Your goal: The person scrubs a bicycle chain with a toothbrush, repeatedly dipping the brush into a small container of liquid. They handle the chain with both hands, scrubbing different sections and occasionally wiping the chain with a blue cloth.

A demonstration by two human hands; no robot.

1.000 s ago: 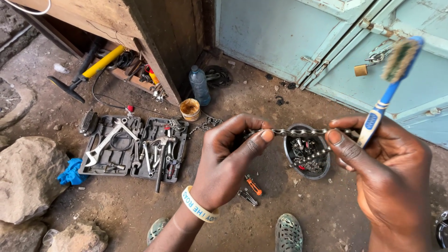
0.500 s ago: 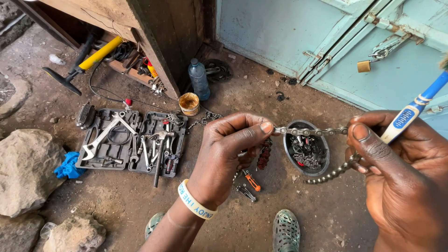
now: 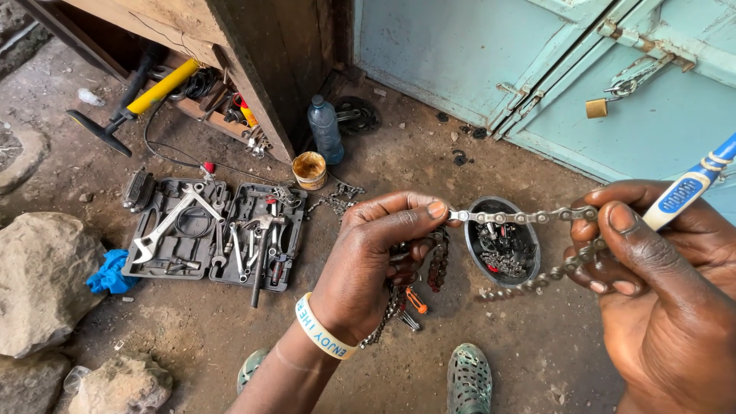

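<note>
A metal bicycle chain (image 3: pixel 512 217) is stretched taut between my two hands. My left hand (image 3: pixel 375 257) pinches its left end between thumb and fingers, and loose chain hangs down below that hand. My right hand (image 3: pixel 665 287) pinches the right end, where the chain loops back under the fingers. That same hand also holds a blue and white toothbrush (image 3: pixel 689 185), whose head runs out of the frame at the right. A round dark bowl (image 3: pixel 474 231) with small metal parts sits on the ground under the chain.
An open black tool case (image 3: pixel 217 235) with wrenches lies on the dirt at left. A small yellow tin (image 3: pixel 310 169) and a plastic bottle (image 3: pixel 325 129) stand by a wooden bench. Rocks (image 3: pixel 38 274) lie far left. A pale blue padlocked door (image 3: pixel 537 61) fills the back. My sandalled feet (image 3: pixel 469 379) are below.
My right hand has drawn right and down, and the brush head has left the frame. More chain now hangs from both hands, out of the bowl.
</note>
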